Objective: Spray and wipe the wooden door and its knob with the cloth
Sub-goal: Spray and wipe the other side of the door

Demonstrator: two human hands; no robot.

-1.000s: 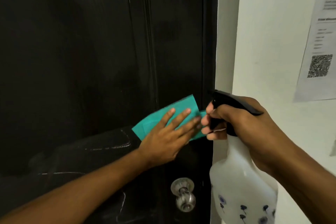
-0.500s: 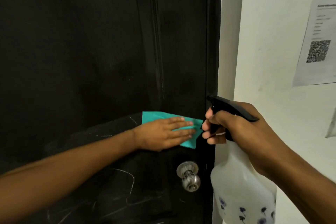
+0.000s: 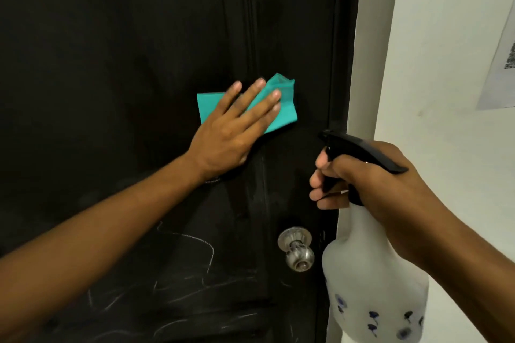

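Note:
A dark wooden door (image 3: 111, 64) fills the left and middle of the view. My left hand (image 3: 234, 131) presses a folded teal cloth (image 3: 281, 108) flat against it with straight fingers, above the knob. The round metal knob (image 3: 298, 250) sits lower right on the door, untouched. My right hand (image 3: 367, 186) grips the black trigger head of a white spray bottle (image 3: 370, 273), fingers curled round the trigger, nozzle pointing left toward the door's right edge.
A white door frame (image 3: 373, 36) and white wall (image 3: 446, 64) stand to the right. A paper notice (image 3: 501, 64) with a QR code hangs on the wall at the far right. Pale scratch marks (image 3: 189, 259) cross the door's lower part.
My left hand has slid the cloth leftward and upward over the door, away from the right edge. The spray bottle stays in my right hand at about the same place.

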